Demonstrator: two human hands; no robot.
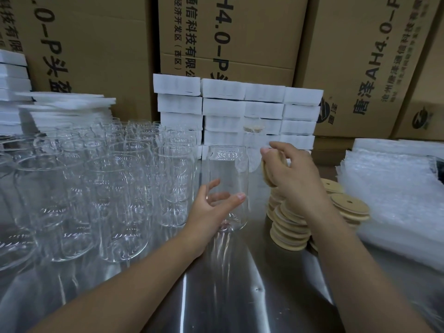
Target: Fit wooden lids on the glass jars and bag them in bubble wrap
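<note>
Operator: Jar status?

Technician: The glass jar (228, 169) stands upright on the counter (216, 296), empty, mouth open. The left hand (213, 203) wraps it low, thumb in front and fingers behind the glass.

Operator: Lid position?

Technician: The right hand (288, 174) pinches the wooden lid (266, 173) on edge, just right of the jar mouth. The lid is mostly hidden by the palm.

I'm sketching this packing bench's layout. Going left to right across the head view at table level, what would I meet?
Crowd of empty clear glass jars, lone clear glass jar at the left hand, stacks of round pale wooden lids, heap of white bubble wrap bags. Omitted: right hand and its lid, overlapping the stacks.
</note>
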